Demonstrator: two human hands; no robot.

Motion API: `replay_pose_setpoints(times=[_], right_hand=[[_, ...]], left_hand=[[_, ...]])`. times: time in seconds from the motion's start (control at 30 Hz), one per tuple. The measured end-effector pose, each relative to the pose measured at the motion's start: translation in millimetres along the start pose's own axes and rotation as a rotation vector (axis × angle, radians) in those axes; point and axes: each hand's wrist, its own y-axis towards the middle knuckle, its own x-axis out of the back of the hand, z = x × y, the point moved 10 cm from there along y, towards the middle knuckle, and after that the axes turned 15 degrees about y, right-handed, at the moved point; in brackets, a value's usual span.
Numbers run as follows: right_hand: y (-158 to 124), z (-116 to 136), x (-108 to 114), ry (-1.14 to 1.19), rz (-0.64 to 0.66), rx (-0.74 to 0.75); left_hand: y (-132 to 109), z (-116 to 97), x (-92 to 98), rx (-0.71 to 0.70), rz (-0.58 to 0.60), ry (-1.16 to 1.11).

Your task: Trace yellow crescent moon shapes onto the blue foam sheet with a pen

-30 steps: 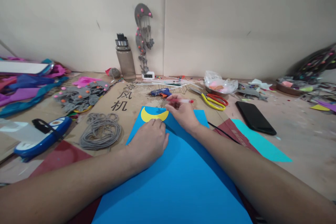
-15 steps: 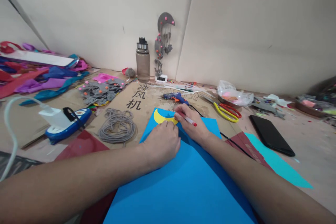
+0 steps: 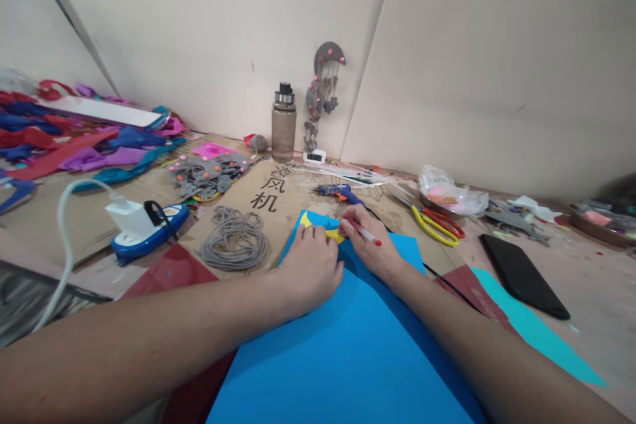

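A blue sheet lies before me, with a yellow crescent cutout near its far edge. My left hand presses bent fingers on the crescent and covers its middle. Only the crescent's left tip and right part show. My right hand is closed round a red pen, whose red end points right and towards me. Its fingertips are at the crescent's right end, and the pen's writing tip is hidden by the fingers.
Beyond the sheet lie a blue glue gun and scissors. Grey cord and a blue power strip sit to the left. A black phone rests to the right. A bottle stands at the back.
The view has shifted, so the scene sits lower and further right. My left fingers have moved left along the crescent and cover more of it. The pen remains in my right hand.
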Motion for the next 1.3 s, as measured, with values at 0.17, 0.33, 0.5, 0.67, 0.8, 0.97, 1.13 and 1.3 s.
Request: replay_pose_setpoints(times=[0.17,0.33,0.5,0.67,0.8,0.97,1.13,1.3], right_hand=[[-0.4,-5.0,0.5,0.033,-0.008,-0.034],[4.8,-9.5,2.2,0.143,-0.022,-0.098],[29.4,4.2,-7.7,0.257,-0.036,-0.132],[50.8,-4.6,-41.6,0.490,-0.023,-0.237],[53.3,-14.7,-58.9,0.651,-0.011,-0.269],[53.4,-10.6,-68.0,0.564,0.105,-0.197],[54.3,-13.0,-69.9,0.553,0.153,-0.215],[56.0,-15.9,-70.8,0.581,0.170,-0.259]], left_hand=[[1.9,-4.1,-6.0,-0.023,0.035,0.007],[3.9,-6.4,-6.7,-0.045,0.051,0.027],[4.9,-6.8,-7.1,-0.040,0.018,0.033],[5.3,-6.5,-11.7,-0.010,0.012,0.040],[5.3,-9.1,-11.3,-0.033,0.005,0.050],[5.2,-10.3,-12.4,-0.053,0.020,0.060],[5.3,-6.7,-10.4,-0.024,0.005,0.036],[5.9,-3.7,-8.2,-0.043,0.009,-0.034]])
